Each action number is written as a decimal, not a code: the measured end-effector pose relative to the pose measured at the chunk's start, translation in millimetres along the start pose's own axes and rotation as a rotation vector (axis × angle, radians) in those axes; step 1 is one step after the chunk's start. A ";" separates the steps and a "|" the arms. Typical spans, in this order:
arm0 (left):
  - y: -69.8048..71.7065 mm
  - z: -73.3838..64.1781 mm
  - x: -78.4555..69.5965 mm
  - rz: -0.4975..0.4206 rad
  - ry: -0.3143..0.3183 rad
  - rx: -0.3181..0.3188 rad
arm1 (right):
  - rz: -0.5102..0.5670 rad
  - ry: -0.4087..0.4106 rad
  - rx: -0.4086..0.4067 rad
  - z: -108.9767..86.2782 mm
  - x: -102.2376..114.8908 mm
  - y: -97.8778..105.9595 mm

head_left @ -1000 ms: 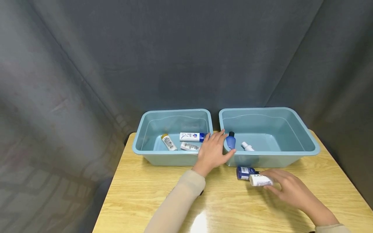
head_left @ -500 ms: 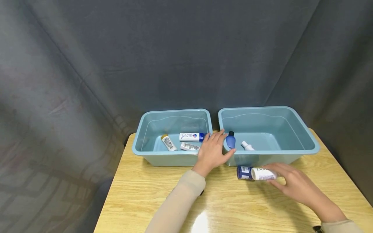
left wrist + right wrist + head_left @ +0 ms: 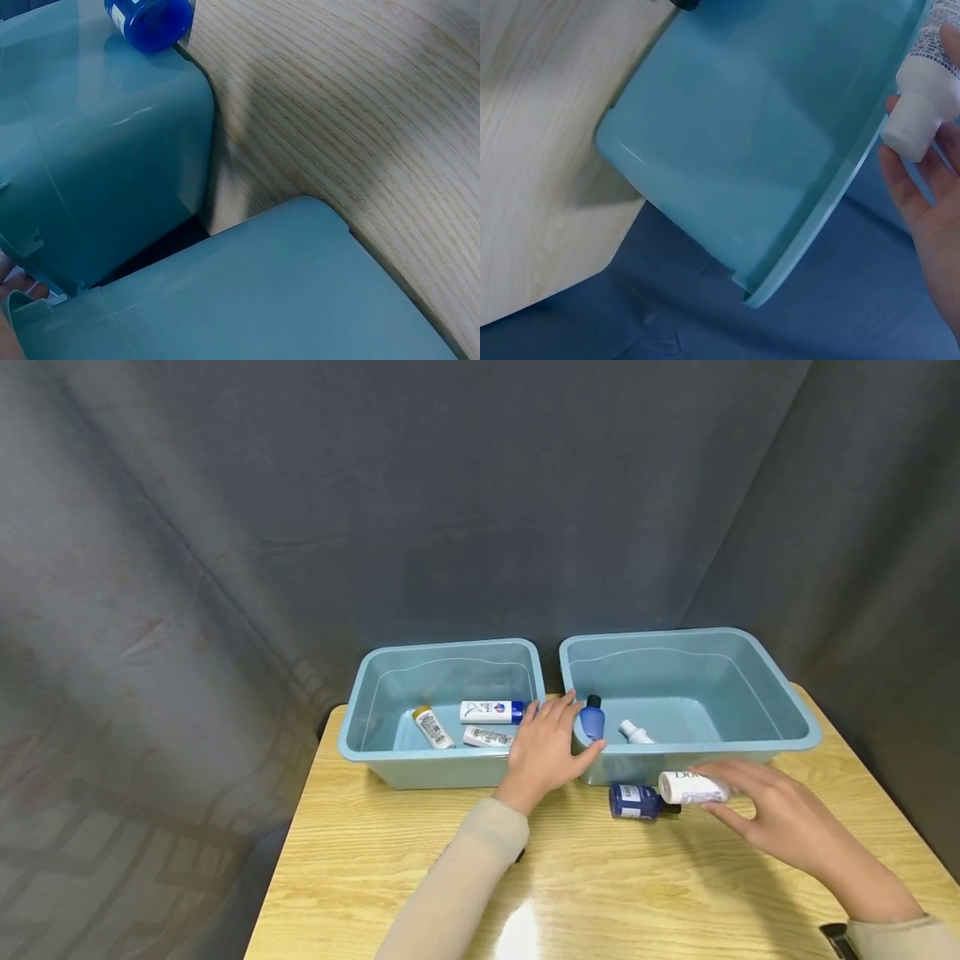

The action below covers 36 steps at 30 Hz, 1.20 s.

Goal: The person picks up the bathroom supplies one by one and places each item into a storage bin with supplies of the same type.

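Observation:
In the head view my right hand (image 3: 780,810) grips a white bottle (image 3: 693,787) lying sideways, above the table in front of the right bin (image 3: 690,748). The right wrist view shows the white cap end (image 3: 913,131) of that bottle close to my fingers. A dark blue bottle (image 3: 636,802) with a black cap lies on the table, just left of the held one. My left hand (image 3: 543,752) rests with spread fingers over the neighbouring rims of the left bin (image 3: 435,753) and right bin.
Inside the left bin lie a white bottle with a blue cap (image 3: 486,712), a yellow-capped tube (image 3: 433,728) and a white bottle (image 3: 487,737). The right bin holds a blue bottle (image 3: 592,722) and a small white bottle (image 3: 636,732). A grey curtain (image 3: 480,510) hangs behind the table.
My right hand has lifted the white bottle up and to the right, away from the dark blue bottle, toward the right bin's front. My left hand stays in place.

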State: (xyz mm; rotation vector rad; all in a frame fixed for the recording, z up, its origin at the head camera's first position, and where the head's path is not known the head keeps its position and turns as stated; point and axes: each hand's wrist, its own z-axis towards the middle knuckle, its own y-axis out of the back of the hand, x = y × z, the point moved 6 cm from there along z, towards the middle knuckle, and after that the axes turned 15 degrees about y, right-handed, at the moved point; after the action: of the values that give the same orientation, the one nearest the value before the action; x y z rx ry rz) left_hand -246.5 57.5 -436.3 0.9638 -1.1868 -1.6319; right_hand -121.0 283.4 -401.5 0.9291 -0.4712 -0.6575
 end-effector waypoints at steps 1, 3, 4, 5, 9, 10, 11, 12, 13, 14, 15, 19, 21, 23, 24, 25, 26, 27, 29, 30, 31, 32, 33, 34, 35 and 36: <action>0.0 -0.1 0.1 0.001 0.002 0.000 | -0.003 -0.004 0.004 0.9 -0.6 1.9; -0.1 -0.2 0.4 0.002 0.005 0.001 | -0.011 -0.015 0.012 2.1 -1.9 6.0; -0.1 -0.2 0.4 0.001 0.005 0.002 | -0.019 -0.022 0.016 2.1 -2.7 8.1; -0.1 -0.1 0.2 -0.001 0.004 0.002 | -0.026 -0.026 0.019 2.3 -3.2 10.1; -0.1 0.3 -0.5 -0.004 -0.001 0.009 | -0.047 -0.035 0.009 2.1 -7.2 17.7; -0.2 0.5 -0.5 -0.005 -0.002 0.008 | -0.052 -0.037 0.008 2.3 -8.0 18.8; -0.4 0.6 -0.3 -0.004 -0.002 0.008 | -0.054 -0.038 0.007 2.7 -8.6 19.6; -0.5 0.7 -0.1 -0.004 -0.002 0.007 | -0.056 -0.041 0.007 2.8 -9.4 20.1; -0.5 0.7 0.1 -0.005 -0.003 0.004 | -0.056 -0.042 0.006 3.3 -9.9 20.4; -0.5 0.7 0.2 -0.007 -0.003 0.003 | -0.058 -0.042 0.005 3.7 -10.4 20.6; -0.5 0.6 0.4 -0.011 -0.003 0.000 | -0.058 -0.041 0.000 4.0 -11.0 20.9; -0.1 0.3 0.3 -0.024 -0.007 -0.010 | -0.051 -0.015 -0.036 5.9 -13.7 22.7; -0.3 0.0 0.2 -0.023 -0.006 -0.008 | -0.048 -0.007 -0.051 7.3 -15.0 23.9; -0.2 -0.5 0.6 -0.019 -0.002 -0.002 | -0.049 -0.011 -0.057 9.5 -15.8 25.1; 0.0 -0.7 0.7 -0.017 0.000 0.002 | -0.050 -0.017 -0.057 10.8 -16.4 25.6; 0.0 -0.8 0.7 -0.016 0.001 0.005 | -0.048 -0.022 -0.057 12.2 -16.8 26.0; 0.0 -1.0 0.8 -0.015 0.003 0.009 | -0.045 -0.027 -0.057 13.8 -16.9 26.5; -0.1 -1.1 1.0 -0.014 0.005 0.012 | -0.045 -0.031 -0.055 15.6 -16.8 26.8; -0.3 -0.9 1.4 -0.014 0.009 0.016 | -0.038 -0.031 -0.052 19.7 -16.4 27.0; -0.2 -0.8 1.4 -0.013 0.010 0.016 | -0.036 -0.028 -0.052 21.7 -16.1 27.1; -0.3 -0.7 1.4 -0.014 0.009 0.016 | -0.035 -0.023 -0.054 23.7 -15.8 27.6; -0.1 -0.6 1.4 -0.015 0.009 0.018 | -0.037 -0.016 -0.056 25.6 -15.5 28.0; 0.0 -0.4 1.2 -0.014 0.008 0.019 | -0.037 -0.007 -0.058 27.6 -15.5 28.3; 0.1 -0.3 1.0 -0.014 0.006 0.019 | -0.037 0.002 -0.061 29.3 -15.8 28.6; 0.2 -0.3 0.8 -0.014 0.006 0.020 | -0.038 0.009 -0.063 31.0 -16.3 28.7; 0.4 -0.4 0.6 -0.015 0.005 0.022 | -0.038 0.014 -0.063 32.7 -17.1 28.8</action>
State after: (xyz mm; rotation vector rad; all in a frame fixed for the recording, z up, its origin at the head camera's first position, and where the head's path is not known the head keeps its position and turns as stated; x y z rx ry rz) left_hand -246.3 56.7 -436.1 0.9923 -1.1990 -1.6303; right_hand -144.8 288.9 -361.6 0.8848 -0.4189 -0.6959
